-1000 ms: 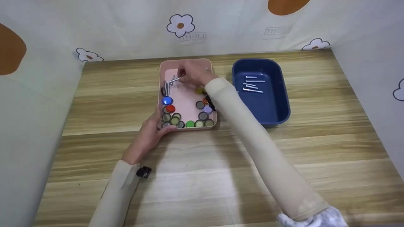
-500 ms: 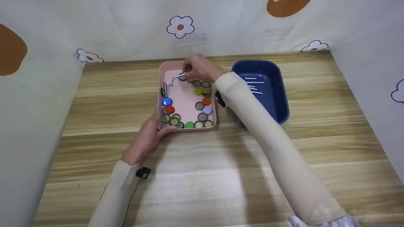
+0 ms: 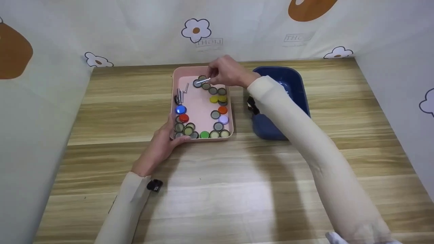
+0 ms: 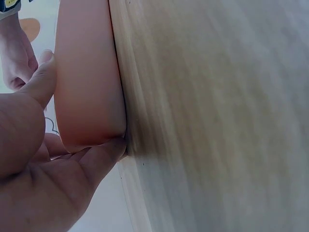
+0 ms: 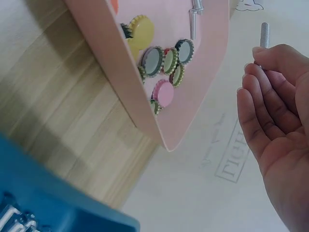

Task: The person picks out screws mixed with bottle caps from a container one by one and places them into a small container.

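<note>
A silver screw (image 3: 203, 81) is held in the air over the 12 o'clock end of the pink tray (image 3: 201, 110), its threaded shank jutting out from the right hand (image 3: 230, 71), whose thumb and fingertips pinch the other end. Below it are several grey-lined bottle caps (image 3: 206, 86). Inside the tray, more silver screws (image 3: 180, 96) lie near 10 o'clock, a blue cap (image 3: 181, 109) at 9, a red cap (image 3: 183, 118) at 8, a green cap (image 3: 204, 135) at 6 and yellow caps (image 3: 214, 99) at 3. At the tray's 7 o'clock corner, the left hand (image 3: 157, 145) grips the wall between thumb and fingers. The blue bin (image 3: 269, 131) stands apart at 3 o'clock, partly hidden by the right sleeve (image 3: 305, 144), with metal pieces (image 5: 14, 217) inside. Both containers rest on a wood-grain table (image 3: 210, 189); flower-printed cloth (image 3: 142, 30) rises beyond, at 12.
</note>
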Available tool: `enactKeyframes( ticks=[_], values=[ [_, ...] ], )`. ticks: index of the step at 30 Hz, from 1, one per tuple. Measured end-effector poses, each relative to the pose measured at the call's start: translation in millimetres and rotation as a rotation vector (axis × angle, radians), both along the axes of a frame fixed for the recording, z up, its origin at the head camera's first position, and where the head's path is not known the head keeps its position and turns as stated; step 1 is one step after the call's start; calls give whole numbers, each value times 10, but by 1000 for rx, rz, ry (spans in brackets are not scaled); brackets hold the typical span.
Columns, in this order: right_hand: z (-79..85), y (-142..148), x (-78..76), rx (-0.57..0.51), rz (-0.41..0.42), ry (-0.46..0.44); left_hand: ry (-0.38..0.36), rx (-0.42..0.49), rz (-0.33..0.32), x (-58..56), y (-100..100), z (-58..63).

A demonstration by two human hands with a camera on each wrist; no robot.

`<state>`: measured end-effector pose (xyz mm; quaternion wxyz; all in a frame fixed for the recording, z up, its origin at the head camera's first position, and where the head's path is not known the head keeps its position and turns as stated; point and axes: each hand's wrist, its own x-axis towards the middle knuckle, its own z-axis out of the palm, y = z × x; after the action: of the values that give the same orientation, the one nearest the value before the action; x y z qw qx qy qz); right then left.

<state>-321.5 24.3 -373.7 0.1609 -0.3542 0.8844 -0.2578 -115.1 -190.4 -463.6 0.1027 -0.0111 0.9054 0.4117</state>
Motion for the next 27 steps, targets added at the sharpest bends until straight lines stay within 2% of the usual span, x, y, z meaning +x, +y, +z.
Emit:
enactKeyframes(
  ticks=[4,18,27],
  values=[
    [9,88,12,7,12,-11,-23,14,4,4,-4,3],
    [58,368,109,13,41,13,-20,28,1,-5,-11,2],
    [14,609,117,-8,18,38,41,-8,-31,-7,-6,7]
  ],
)
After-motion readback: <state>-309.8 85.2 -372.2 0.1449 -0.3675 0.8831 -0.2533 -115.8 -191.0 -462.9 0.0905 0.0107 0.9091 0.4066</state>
